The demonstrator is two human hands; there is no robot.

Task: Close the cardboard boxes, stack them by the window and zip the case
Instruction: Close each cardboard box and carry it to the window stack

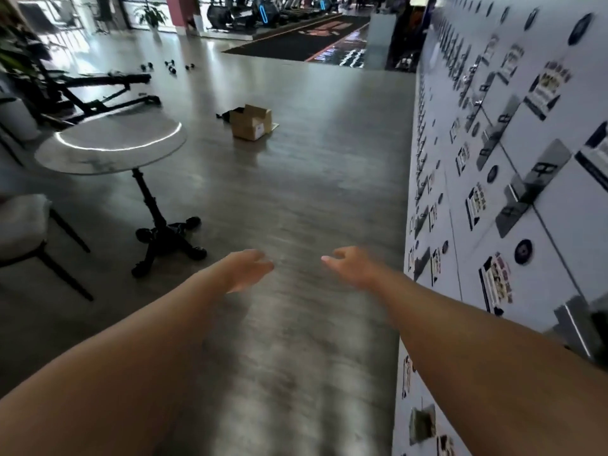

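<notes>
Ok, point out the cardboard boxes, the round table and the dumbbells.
cardboard boxes [251, 125]: head view, front face of the stack.
round table [112, 149]: head view, bare marble top.
dumbbells [171, 68]: head view, middle one on the floor.

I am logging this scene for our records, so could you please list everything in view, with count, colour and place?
cardboard boxes: seemingly two, brown, flaps open, on the floor mid-room
dark item: one, black, on the floor left of the boxes; too small to identify
round table: one, white marble top on a black pedestal, left
chair: one, pale seat, black legs, far left
weight bench: one, black, behind the table
dumbbells: several, black, far floor
lockers: many, white, right wall
hands: left and right, empty, fingers relaxed, reaching forward
</notes>
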